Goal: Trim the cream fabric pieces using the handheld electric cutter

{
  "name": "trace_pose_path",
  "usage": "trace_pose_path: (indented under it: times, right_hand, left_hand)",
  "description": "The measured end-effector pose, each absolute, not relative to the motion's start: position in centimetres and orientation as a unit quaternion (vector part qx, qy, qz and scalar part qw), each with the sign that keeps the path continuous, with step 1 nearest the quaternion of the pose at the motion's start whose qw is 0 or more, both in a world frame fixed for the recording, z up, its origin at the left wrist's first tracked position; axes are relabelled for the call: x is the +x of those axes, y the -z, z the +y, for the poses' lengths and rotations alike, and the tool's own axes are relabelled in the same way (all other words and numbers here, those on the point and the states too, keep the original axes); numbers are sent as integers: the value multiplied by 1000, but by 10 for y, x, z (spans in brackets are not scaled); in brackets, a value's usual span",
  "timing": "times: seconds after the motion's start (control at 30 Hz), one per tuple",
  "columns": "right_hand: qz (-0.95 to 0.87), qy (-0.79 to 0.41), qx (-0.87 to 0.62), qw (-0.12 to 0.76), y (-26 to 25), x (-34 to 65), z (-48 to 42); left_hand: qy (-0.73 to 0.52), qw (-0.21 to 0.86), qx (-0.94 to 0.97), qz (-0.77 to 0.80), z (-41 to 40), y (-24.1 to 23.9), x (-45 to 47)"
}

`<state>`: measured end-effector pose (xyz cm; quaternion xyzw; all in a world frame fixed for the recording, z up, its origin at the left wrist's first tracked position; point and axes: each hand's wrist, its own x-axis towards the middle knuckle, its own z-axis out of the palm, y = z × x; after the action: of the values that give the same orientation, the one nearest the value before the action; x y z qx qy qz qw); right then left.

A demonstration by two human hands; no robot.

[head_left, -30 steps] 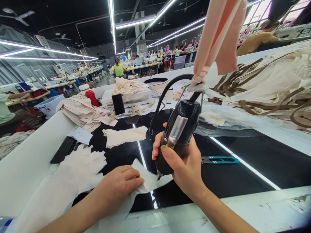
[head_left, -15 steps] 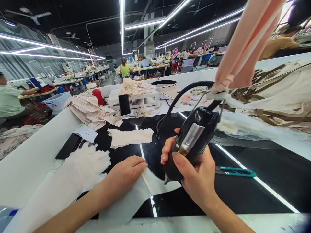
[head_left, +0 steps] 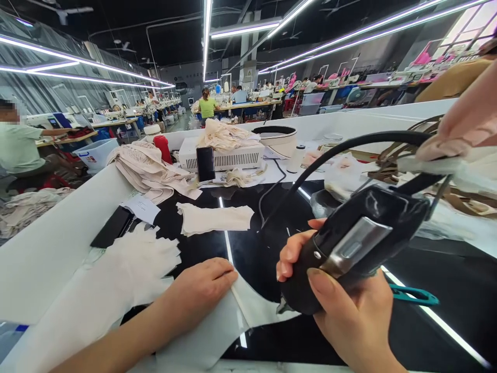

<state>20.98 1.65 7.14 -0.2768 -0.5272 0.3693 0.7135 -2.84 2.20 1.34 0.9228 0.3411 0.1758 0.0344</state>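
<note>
My right hand [head_left: 349, 305] is wrapped round a black corded hand tool [head_left: 361, 243] with a silver plate on its side. The tool leans, and its small metal tip points down at the pale edge of a white fabric piece [head_left: 260, 305]. A black cable and knotted pink cloth [head_left: 446, 140] run from its upper end. On the same fabric rests my left hand [head_left: 205, 285], its fingers pressed together at a folded edge; its thumb tip meets the cloth. Partly behind my right hand lie teal-handled thread snips [head_left: 417, 295].
Fanned white fabric pieces [head_left: 135, 259] lie on the left. A stacked cream piece [head_left: 215, 217] is on the black tabletop [head_left: 267, 254]. Farther back are a phone [head_left: 205, 164], a white vented box [head_left: 229, 158] and heaped beige fabric [head_left: 151, 171]. People work at distant benches.
My right hand has moved right with the tool, which now leans more and appears larger. The pink cloth has swung right. My left hand stays on the fabric.
</note>
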Motion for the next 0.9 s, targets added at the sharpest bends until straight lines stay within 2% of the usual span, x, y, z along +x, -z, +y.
trace_pose_path:
  times: [0.43, 0.9]
  right_hand:
    - [-496, -418, -244, 721, -72, 168, 65]
    - [-509, -406, -236, 721, -65, 161, 70]
  left_hand:
    - [-199, 38, 921, 332, 17, -6, -25]
    - [-209, 22, 922, 326, 15, -10, -23]
